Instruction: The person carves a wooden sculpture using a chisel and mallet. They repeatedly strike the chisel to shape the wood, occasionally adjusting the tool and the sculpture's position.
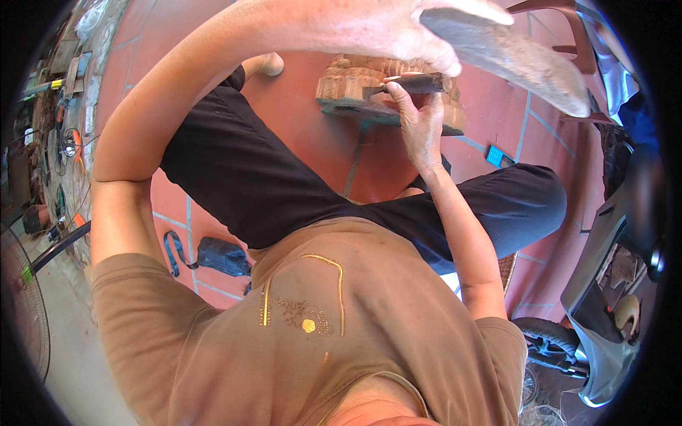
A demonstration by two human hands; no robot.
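Observation:
A carved brown wooden block rests on the red tiled floor in front of my crossed legs. My right hand grips a dark chisel, and the chisel's tip lies against the top of the carving. My left hand is raised above the block and closed around a grey wooden mallet, which extends to the right, close to the camera. My left forearm sweeps across the upper left of the view and hides part of the floor behind it.
A small blue object lies on the tiles right of the block. A black bag sits by my left hip. Tools clutter the left edge, near a fan. A chair and a bicycle wheel stand at the right.

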